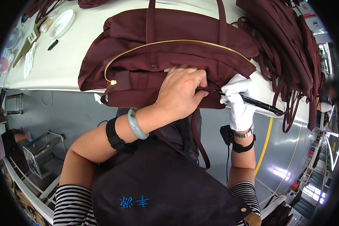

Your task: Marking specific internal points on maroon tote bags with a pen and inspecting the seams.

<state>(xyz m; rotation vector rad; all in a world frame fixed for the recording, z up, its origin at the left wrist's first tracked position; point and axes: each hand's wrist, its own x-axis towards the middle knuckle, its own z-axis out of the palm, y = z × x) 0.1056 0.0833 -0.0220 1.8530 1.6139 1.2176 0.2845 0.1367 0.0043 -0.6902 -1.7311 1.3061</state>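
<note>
Held a slim, dark, pen-like tool [263, 106] in the white-gloved right hand [239, 100], with the fingers closed round the shaft. Bent the bare left hand [184, 86] over the near side of the opening of a large, burgundy fabric tote bag [184, 52]. Could not see the left fingertips, mostly tucked out of sight among the folds, so could not tell a firm pinch on the cloth from a loose touch there. Nor could make out the tool's point, lost against dark cloth near the left thumb, or its exact kind. Found the bag lying along the near edge of the white table [88, 24], with the front part out over that edge. Saw it soft, slumped and creased, gaping open beneath a gold-toothed zip [165, 42] in a long arch, with a gold slider [112, 82] at the left end. Lost sight of the two long handles [151, 22] where cut off at the top. Toward the table's right edge, saw a burgundy heap of strapped bags [286, 34], too tangled to count.
</note>
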